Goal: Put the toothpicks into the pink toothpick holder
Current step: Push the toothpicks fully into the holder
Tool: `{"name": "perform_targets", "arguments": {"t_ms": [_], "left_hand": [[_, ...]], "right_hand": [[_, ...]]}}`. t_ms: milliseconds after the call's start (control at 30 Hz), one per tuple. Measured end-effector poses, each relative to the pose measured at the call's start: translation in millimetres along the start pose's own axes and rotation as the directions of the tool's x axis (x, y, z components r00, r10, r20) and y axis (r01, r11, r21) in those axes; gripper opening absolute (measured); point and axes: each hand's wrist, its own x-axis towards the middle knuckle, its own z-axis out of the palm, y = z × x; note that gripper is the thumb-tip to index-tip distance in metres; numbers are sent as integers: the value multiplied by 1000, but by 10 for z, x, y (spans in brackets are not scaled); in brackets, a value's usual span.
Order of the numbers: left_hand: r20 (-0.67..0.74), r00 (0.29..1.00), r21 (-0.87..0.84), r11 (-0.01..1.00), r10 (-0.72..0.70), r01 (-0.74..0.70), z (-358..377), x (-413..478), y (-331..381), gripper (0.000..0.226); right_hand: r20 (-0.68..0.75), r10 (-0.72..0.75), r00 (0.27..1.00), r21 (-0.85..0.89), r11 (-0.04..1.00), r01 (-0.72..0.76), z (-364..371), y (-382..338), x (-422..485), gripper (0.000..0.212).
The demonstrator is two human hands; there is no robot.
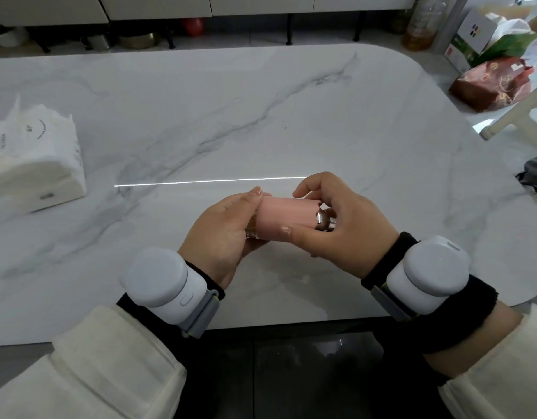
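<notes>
Two hands hold the pink holder on its side, just over the tabletop.

From the head camera we see our left hand (221,234) wrapped around one end of the pink toothpick holder (286,220). Our right hand (336,234) has its grip closed on the other end, by a shiny metal cap (321,226). We cannot see any toothpicks yet. We think the filling is not done. A tissue pack (34,158) sits far left on the tabletop (231,116).
</notes>
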Motion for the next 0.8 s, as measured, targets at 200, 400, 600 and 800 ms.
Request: {"name": "perform_targets", "arguments": {"t_ms": [200,400,600,800], "left_hand": [[13,1000,27,1000,-2,1,-3,-4,0,29],[27,1000,37,999,1,-2,16,-18,9,28],[14,997,-71,995,-71,72,9,-6,51,37],[51,997,-152,986,-58,65,26,-26,68,41]], "right_hand": [[12,39,999,13,999,-39,-10,6,-3,35],[13,85,996,56,995,-86,-9,-21,-2,26],[0,122,993,148,982,-121,-5,-6,15,24],[18,25,1000,3,1000,-25,1,-1,-6,58]]}}
